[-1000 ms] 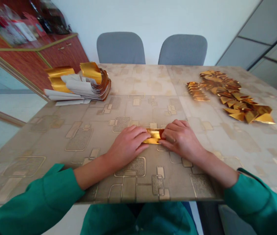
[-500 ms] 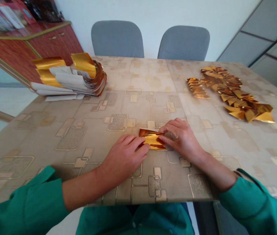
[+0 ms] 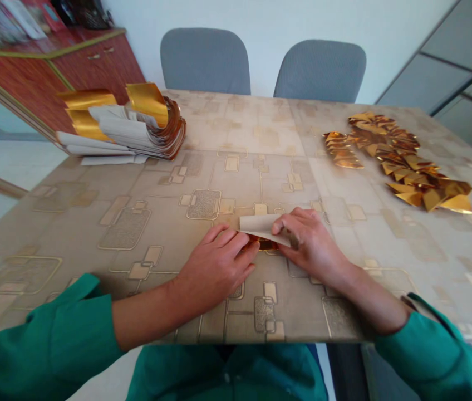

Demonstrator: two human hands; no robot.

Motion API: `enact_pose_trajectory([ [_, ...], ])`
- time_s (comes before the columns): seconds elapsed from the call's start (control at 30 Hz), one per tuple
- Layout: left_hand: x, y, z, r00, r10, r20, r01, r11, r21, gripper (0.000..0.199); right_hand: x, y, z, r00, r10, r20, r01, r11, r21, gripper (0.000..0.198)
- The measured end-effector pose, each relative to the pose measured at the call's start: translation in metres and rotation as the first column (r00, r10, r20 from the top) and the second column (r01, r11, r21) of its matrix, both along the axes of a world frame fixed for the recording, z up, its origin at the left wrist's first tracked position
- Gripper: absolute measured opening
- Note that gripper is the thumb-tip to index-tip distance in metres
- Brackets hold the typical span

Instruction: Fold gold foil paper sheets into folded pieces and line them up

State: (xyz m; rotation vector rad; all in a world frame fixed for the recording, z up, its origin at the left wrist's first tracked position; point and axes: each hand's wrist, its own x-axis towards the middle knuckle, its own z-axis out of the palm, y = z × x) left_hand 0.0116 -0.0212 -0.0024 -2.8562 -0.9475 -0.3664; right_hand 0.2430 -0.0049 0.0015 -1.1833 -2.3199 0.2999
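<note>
A small sheet of gold foil paper (image 3: 256, 224) is on the table near its front edge, partly folded. Its pale back faces up along the far side, and a strip of shiny gold shows below. My left hand (image 3: 217, 259) has its fingers closed on the paper's left end, fingertips low against the table. At the right end, my right hand (image 3: 309, 239) pinches the pale flap between thumb and fingers. Parts of the paper are hidden under both hands.
A thick bent stack of gold foil paper (image 3: 165, 131) lies at the back left. Folded gold pieces (image 3: 411, 161) sit in rows at the right. Two grey chairs (image 3: 205, 61) stand beyond the patterned table (image 3: 156, 189). A reddish wooden cabinet (image 3: 102, 69) is at the far left.
The paper's gold face was up half a second ago; now its far part is turned so the pale back shows. My right hand has shifted its grip on it. The view has tilted slightly.
</note>
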Motion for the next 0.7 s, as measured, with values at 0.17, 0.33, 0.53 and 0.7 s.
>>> enact_pose_trajectory([
  [0.17,-0.001,-0.006,0.004,1.000,0.030,-0.004,-0.030,1.000,-0.006,0.023,-0.004,-0.001,-0.003,1.000,-0.008,0.020,0.008,1.000,0.023,0.012],
  [0.33,-0.005,-0.010,0.003,0.999,0.002,0.036,-0.003,1.000,0.027,0.023,-0.003,-0.001,-0.003,1.000,-0.008,0.010,0.008,1.000,0.028,0.007],
  [0.53,-0.010,-0.008,0.005,0.997,-0.010,0.079,0.005,0.998,0.056,0.023,0.000,-0.002,-0.004,1.000,0.000,0.016,0.000,1.000,0.008,0.010],
  [0.7,-0.011,-0.007,0.005,0.999,-0.005,0.037,0.003,0.999,0.037,0.019,0.002,-0.002,-0.002,0.999,0.029,0.025,-0.028,0.999,-0.017,0.018],
])
